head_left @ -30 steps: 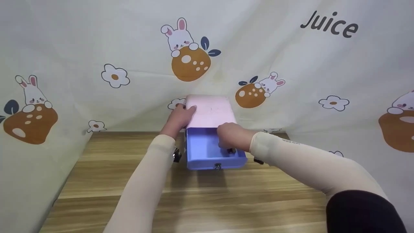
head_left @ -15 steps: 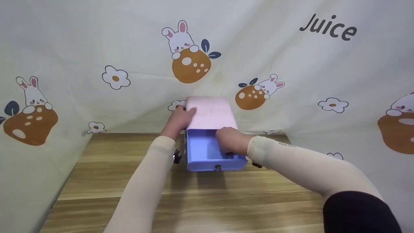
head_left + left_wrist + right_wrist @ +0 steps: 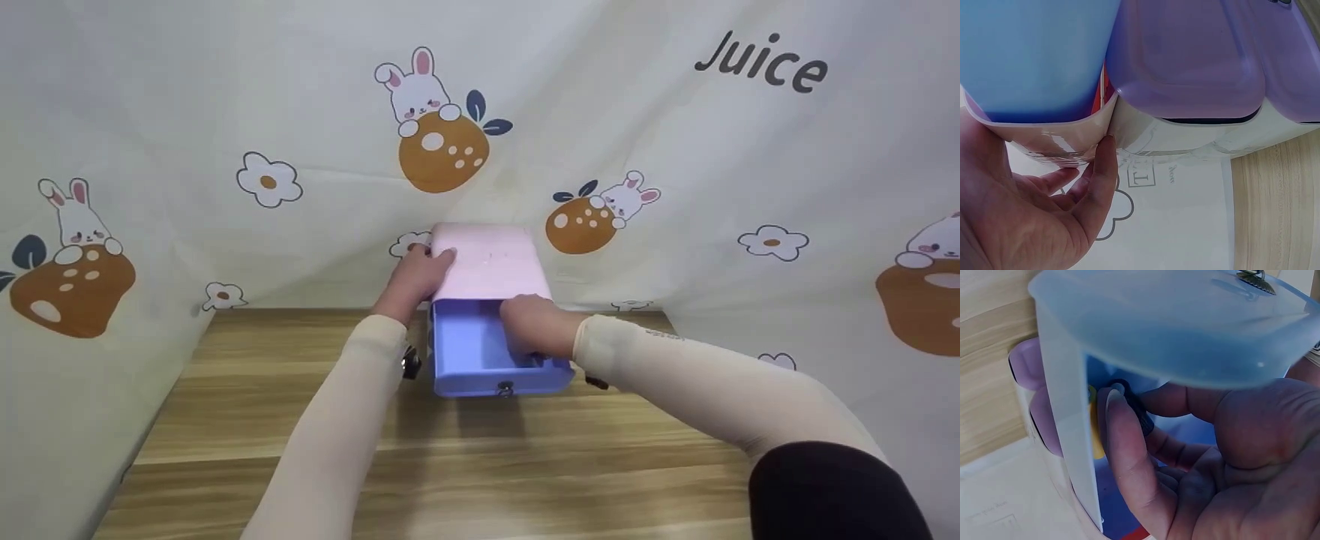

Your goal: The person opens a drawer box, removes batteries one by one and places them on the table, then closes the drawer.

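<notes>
On the wooden table stands a small drawer cabinet [image 3: 491, 259] with a pale pink top, and its blue drawer [image 3: 472, 334] is pulled well out. My left hand [image 3: 415, 276] holds the cabinet's left side, thumb on the top edge, fingertips against the casing in the left wrist view. My right hand [image 3: 541, 324] reaches down into the drawer. In the right wrist view its thumb and fingers pinch a small black ribbed piece [image 3: 1139, 410], partly hidden by the fingers. Close beside it shows something yellow [image 3: 1095, 424]. From the head view the pinched piece is mostly covered.
Two purple drawers [image 3: 1190, 62] sit pushed in beneath the blue one. The drawer front carries a metal knob [image 3: 505, 388]. Something red [image 3: 1099, 95] shows inside the blue drawer. A printed cloth [image 3: 315, 112] hangs behind and beside the wooden table [image 3: 262, 420].
My right hand has shifted slightly left within the drawer, and the dark piece under it shows less than a second ago. My left hand stays on the cabinet.
</notes>
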Demonstrator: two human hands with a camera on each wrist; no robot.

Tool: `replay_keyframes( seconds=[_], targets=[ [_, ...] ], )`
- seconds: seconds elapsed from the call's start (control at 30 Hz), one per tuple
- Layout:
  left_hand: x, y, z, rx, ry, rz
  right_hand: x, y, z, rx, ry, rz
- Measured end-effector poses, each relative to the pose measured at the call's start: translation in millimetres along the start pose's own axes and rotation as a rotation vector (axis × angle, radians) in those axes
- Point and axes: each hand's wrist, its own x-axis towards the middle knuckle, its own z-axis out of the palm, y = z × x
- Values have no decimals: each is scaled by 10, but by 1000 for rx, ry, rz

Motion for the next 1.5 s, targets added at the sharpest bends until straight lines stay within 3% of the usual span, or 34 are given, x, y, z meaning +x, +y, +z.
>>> replay_keyframes(
  seconds=[0.5, 0.73, 0.9, 1.23, 1.5],
  targets=[
    [37, -22, 4, 1, 2, -26, -74, 63, -35, 57, 4, -12],
    [43, -20, 2, 6, 5, -31, -181, 101, -108, 104, 46, -82],
    [30, -10, 7, 24, 17, 2, -261, 174, -206, 145, 66, -117],
    [-1, 7, 19, 41, 37, 16, -384, 376, -344, 358, 50, -13],
    [7, 8, 16, 19, 18, -7, -458, 595, -378, 449, 114, 15]
  ],
)
